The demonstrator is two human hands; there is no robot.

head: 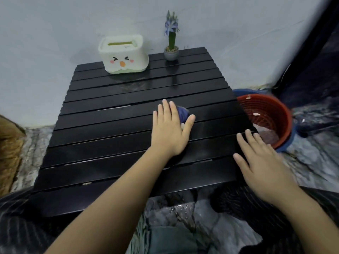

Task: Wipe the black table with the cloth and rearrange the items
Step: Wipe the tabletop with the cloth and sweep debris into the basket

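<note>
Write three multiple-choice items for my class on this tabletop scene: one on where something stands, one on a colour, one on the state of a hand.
1. Where does the potted flower stand?
A. At the table's far edge, right of the tissue box
B. Inside the basket
C. At the table's near edge

2. What colour is the basket beside the table?
A. White
B. Red
C. Yellow

3. What is the left hand doing?
A. Hanging off the table
B. Lifting the tissue box
C. Pressing flat on the cloth, fingers straight

Answers:
1 A, the pot sits on the far slats of the black table, to the right of the tissue box.
2 B, its mesh wall is red.
3 C, the blue cloth peeks out under the straight fingers.
</note>
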